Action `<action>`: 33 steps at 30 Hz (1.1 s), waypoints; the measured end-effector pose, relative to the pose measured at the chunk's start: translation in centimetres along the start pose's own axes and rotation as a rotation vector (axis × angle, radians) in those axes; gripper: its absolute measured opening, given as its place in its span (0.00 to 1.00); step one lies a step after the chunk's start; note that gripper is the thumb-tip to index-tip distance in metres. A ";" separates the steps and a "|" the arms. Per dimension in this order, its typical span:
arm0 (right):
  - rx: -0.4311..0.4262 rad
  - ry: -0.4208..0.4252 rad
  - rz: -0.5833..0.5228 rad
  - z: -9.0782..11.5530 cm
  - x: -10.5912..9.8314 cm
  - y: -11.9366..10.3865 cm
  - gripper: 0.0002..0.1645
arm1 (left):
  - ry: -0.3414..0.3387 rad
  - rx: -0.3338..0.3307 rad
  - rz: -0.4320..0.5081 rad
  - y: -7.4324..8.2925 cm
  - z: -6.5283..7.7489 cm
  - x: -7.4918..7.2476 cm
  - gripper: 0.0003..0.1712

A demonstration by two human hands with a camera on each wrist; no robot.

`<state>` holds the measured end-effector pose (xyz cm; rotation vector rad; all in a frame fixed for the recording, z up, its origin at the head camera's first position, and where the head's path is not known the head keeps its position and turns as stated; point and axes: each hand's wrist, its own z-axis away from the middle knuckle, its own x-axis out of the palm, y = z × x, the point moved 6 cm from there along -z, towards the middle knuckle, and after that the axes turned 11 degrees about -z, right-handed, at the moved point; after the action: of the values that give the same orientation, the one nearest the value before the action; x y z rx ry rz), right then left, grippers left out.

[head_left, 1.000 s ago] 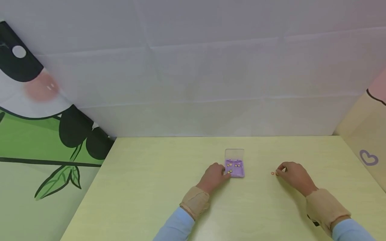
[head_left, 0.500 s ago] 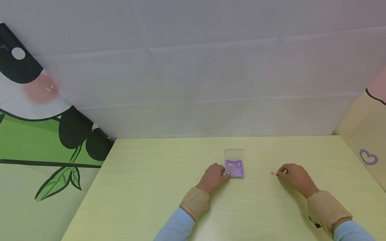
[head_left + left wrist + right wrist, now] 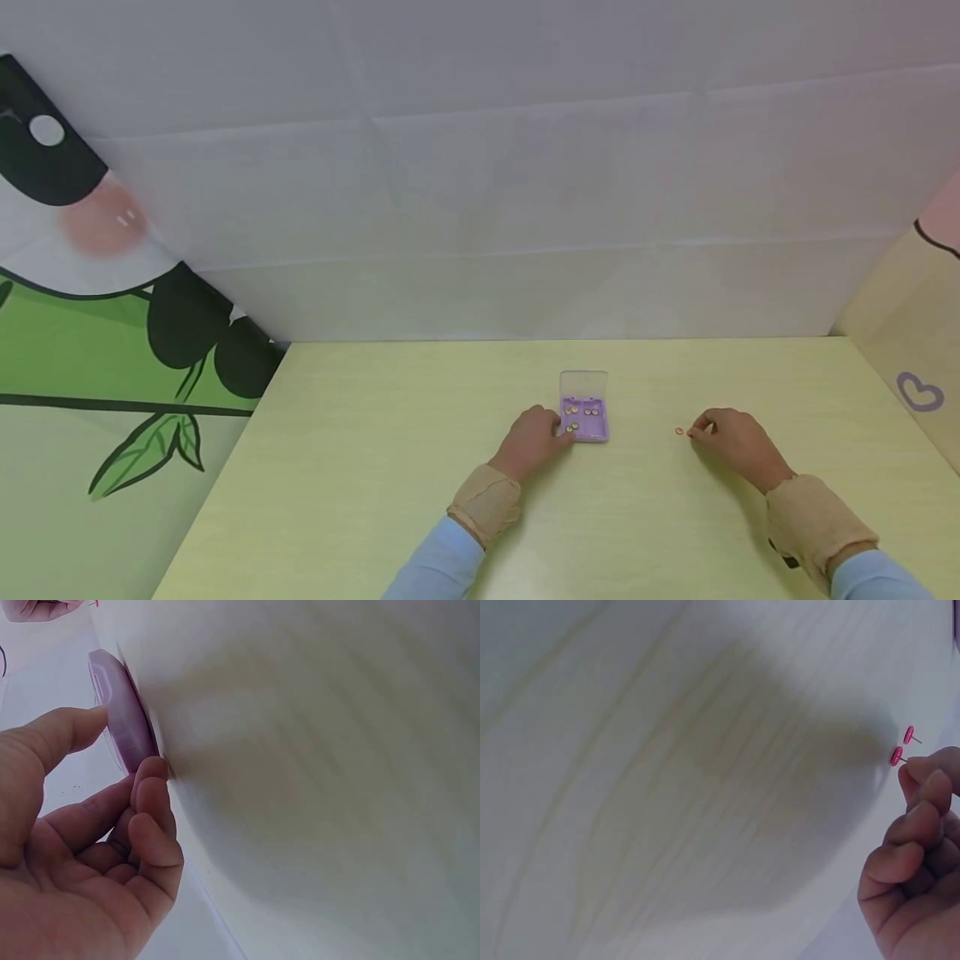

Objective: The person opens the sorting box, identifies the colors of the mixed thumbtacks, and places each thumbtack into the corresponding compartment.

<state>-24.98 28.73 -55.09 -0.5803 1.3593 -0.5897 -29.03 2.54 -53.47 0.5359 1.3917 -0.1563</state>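
A small purple compartment box (image 3: 592,429) lies on the table with its clear lid (image 3: 583,383) raised at the back. Pairs of small yellow studs (image 3: 591,412) sit in several of its compartments. My left hand (image 3: 528,442) pinches the box at its near left corner, the thumb on the rim and a finger against the side (image 3: 129,712). Further right, my right hand (image 3: 738,448) pinches the thin post of a red stud earring (image 3: 896,756) between thumb and index finger, low over the table. A second red stud earring (image 3: 909,735) lies just beside it.
The pale wooden table (image 3: 360,433) runs back to a white cloth backdrop (image 3: 480,292). Printed panels stand at the left (image 3: 67,350) and right (image 3: 900,350). Both wrists wear beige bands (image 3: 486,504).
The right hand has shifted very slightly toward me and right, at the same red stud earring. The left hand and the box stay in place.
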 end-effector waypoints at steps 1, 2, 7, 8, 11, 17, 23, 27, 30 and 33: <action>0.001 -0.002 -0.003 0.0 0.0 0.0 0.12 | 0.000 0.000 0.000 0.0 0.0 0.0 0.16; 0.003 -0.004 -0.005 0.0 0.0 0.0 0.12 | -0.002 -0.001 0.001 0.0 0.0 -0.1 0.16; 0.007 -0.007 -0.008 0.2 -0.1 -0.2 0.12 | 0.002 -0.003 0.005 0.1 0.1 -0.1 0.16; 0.007 -0.006 -0.005 0.2 -0.1 -0.2 0.12 | 0.004 -0.002 0.004 0.0 0.1 -0.1 0.16; 0.006 -0.003 -0.005 0.3 -0.3 -0.3 0.12 | 0.001 -0.006 0.011 0.1 0.1 -0.1 0.16; -0.003 0.005 -0.028 0.5 -0.5 -0.3 0.12 | 0.009 -0.005 0.011 0.1 0.0 -0.1 0.16; -0.014 0.012 -0.037 0.5 -0.6 0.0 0.13 | 0.000 -0.013 0.013 -0.1 -0.1 0.1 0.18; -0.010 0.016 -0.040 0.5 -0.5 0.1 0.13 | 0.001 -0.012 0.027 -0.1 -0.1 0.1 0.20; -0.005 0.020 -0.042 0.5 -0.5 0.0 0.13 | 0.006 -0.007 0.029 -0.1 -0.1 0.1 0.20; 0.004 0.027 -0.047 0.5 -0.5 0.0 0.14 | 0.007 -0.005 0.022 -0.1 -0.2 0.2 0.19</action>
<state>-24.56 29.10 -54.64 -0.6043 1.3726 -0.6399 -29.21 2.58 -53.66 0.5475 1.3922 -0.1329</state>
